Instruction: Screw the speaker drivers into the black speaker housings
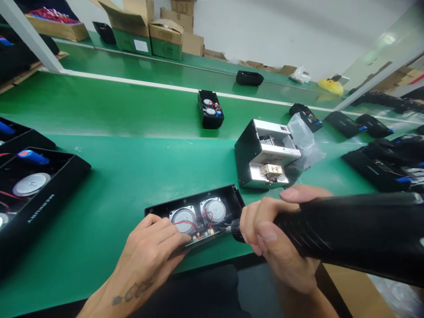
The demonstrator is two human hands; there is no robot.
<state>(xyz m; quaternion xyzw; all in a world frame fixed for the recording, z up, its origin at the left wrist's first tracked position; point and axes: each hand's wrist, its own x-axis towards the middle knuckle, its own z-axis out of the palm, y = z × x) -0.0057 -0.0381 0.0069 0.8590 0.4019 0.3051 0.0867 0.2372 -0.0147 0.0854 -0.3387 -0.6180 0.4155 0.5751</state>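
An open black case lies on the green bench right in front of the person, set at a slant, with two round speakers inside and red wires running from them to a narrow circuit board along the near wall. The left hand rests over the near left end of the case, one fingertip by the board; whether its grip is pinched on the wall cannot be told, since some fingertips are hidden. The right hand's grip is wrapped firmly around a black power driver, its thin tip pointing at the board's right end, though contact there is unclear. Behind the case stands a silver and black machine with a clear plastic bag beside it, and another open case sits farther back
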